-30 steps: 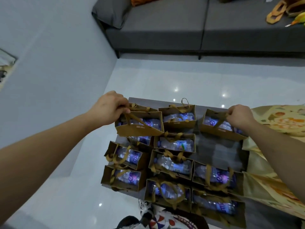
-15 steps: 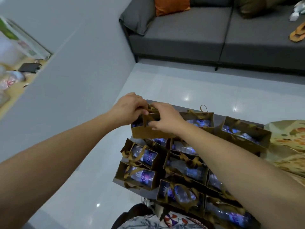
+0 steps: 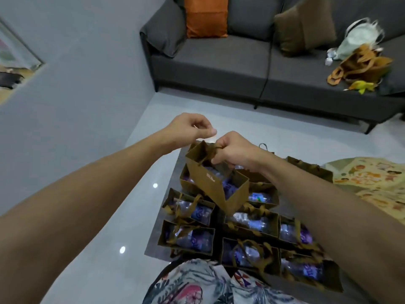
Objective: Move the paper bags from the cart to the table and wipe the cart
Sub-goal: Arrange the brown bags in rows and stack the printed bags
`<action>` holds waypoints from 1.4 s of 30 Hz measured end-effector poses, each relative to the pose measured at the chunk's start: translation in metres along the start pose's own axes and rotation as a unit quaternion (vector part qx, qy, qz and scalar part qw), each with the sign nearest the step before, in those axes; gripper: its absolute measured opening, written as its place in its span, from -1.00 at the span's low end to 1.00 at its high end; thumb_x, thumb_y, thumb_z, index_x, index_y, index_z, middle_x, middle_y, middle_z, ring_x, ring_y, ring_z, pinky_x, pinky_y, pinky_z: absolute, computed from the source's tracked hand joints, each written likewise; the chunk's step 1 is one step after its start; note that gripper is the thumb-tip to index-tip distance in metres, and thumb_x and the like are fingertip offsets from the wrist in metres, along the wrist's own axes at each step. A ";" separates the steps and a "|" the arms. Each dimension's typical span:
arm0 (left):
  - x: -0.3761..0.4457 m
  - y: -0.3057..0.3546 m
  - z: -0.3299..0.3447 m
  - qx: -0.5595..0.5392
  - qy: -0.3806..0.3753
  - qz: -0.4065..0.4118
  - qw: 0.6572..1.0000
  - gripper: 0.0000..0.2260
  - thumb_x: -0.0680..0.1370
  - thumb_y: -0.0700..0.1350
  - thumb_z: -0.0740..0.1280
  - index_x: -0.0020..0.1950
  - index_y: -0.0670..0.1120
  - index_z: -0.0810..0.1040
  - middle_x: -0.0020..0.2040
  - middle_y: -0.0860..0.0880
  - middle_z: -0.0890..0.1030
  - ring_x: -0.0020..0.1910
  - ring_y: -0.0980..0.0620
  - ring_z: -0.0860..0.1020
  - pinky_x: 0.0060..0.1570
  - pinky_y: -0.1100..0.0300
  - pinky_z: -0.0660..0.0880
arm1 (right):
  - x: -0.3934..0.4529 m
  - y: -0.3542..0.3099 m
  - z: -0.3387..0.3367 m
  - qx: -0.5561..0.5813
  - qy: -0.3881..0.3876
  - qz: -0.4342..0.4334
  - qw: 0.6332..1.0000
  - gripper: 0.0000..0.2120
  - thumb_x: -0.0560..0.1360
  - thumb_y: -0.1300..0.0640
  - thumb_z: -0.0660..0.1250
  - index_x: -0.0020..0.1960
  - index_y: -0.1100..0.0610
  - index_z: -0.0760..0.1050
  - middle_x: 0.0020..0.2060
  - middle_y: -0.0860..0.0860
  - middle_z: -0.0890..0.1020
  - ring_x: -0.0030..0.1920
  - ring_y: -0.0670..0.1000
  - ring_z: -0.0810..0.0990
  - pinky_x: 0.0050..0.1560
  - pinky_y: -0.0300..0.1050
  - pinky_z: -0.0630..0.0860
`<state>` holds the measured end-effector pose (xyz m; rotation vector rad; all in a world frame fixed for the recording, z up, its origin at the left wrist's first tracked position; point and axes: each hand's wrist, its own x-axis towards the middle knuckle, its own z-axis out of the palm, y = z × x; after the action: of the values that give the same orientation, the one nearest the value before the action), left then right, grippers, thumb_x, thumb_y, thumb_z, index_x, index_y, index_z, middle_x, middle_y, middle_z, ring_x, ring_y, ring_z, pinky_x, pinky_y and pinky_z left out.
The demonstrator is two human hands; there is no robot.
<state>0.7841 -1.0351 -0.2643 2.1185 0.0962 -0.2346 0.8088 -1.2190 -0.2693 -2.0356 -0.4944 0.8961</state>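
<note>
Brown paper gift bag [image 3: 215, 185] hangs tilted above the other bags [image 3: 247, 224] on the grey cart top [image 3: 175, 172], its ribbon handles pinched in the curled right hand [image 3: 232, 150]. Left hand [image 3: 189, 128], fingers loosely curled, holds nothing just beside it; both forearms reach forward.

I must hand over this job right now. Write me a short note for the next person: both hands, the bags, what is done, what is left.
Right hand: grips the ribbon handle of the lifted bag, tilted above the others.
Left hand: fingers curled just beside that bag; whether it holds a handle cannot be told.
Other paper bags, with bottles inside, stand on the cart.
Done: one bag raised.
Left: carry all bags to the table, then wipe the cart.
</note>
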 end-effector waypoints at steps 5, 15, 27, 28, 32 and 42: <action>0.010 -0.051 0.007 0.015 -0.047 -0.041 0.998 -0.86 0.59 -0.02 0.40 0.08 -0.05 0.62 -0.02 0.00 0.62 -0.04 0.06 0.58 -0.17 0.26 0.47 | -0.029 0.002 0.006 -0.014 0.046 0.068 0.997 -0.83 0.46 0.12 0.49 -0.19 0.17 0.55 -0.37 0.08 0.58 -0.37 0.01 0.57 -0.32 -0.12 0.51; 0.019 -0.175 0.070 0.206 -0.196 -0.096 0.954 -0.95 0.54 -0.01 0.46 -0.08 0.08 0.61 -0.07 0.06 0.61 -0.05 0.08 0.56 -0.10 0.20 0.47 | -0.068 0.052 0.031 -0.028 0.216 0.182 0.959 -0.67 0.47 0.11 0.51 -0.31 0.10 0.38 -0.42 0.06 0.43 -0.39 0.01 0.41 -0.30 -0.06 0.38; -0.039 -0.261 0.137 0.417 -0.353 -0.043 0.836 -0.32 0.47 0.16 0.44 0.51 0.01 0.30 0.45 -0.10 0.39 0.37 -0.15 0.40 0.32 -0.10 0.44 | -0.075 0.076 0.057 -0.007 0.216 0.189 0.958 -0.70 0.45 0.07 0.51 -0.30 0.13 0.43 -0.45 -0.03 0.46 -0.40 -0.07 0.41 -0.26 -0.07 0.44; -0.040 -0.265 0.139 0.436 -0.367 -0.030 0.822 -0.30 0.49 0.14 0.43 0.55 0.02 0.24 0.49 -0.11 0.34 0.42 -0.17 0.35 0.35 -0.12 0.40 | -0.076 0.077 0.059 -0.007 0.214 0.192 0.958 -0.69 0.45 0.07 0.51 -0.32 0.11 0.42 -0.46 -0.05 0.46 -0.43 -0.10 0.40 -0.27 -0.09 0.44; -0.041 -0.273 0.144 0.466 -0.378 0.006 0.800 -0.57 0.55 -0.04 0.38 0.42 0.04 0.43 0.35 -0.11 0.51 0.29 -0.14 0.50 0.27 -0.05 0.48 | -0.074 0.079 0.065 -0.004 0.206 0.192 0.959 -0.67 0.45 0.10 0.50 -0.34 0.10 0.39 -0.51 -0.09 0.43 -0.48 -0.16 0.37 -0.31 -0.17 0.41; -0.028 -0.272 0.119 0.385 -0.371 -0.025 0.845 -0.80 0.47 -0.09 0.47 0.09 -0.03 0.63 0.04 -0.06 0.63 -0.01 -0.05 0.59 0.04 0.07 0.58 | -0.072 0.075 0.068 -0.009 0.208 0.187 0.960 -0.68 0.46 0.09 0.50 -0.32 0.11 0.40 -0.45 -0.02 0.49 -0.41 -0.09 0.44 -0.28 -0.11 0.47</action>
<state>0.6978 -0.9911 -0.5464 2.6340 -0.4793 -1.2848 0.7112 -1.2702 -0.3281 -2.2959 0.1191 0.6431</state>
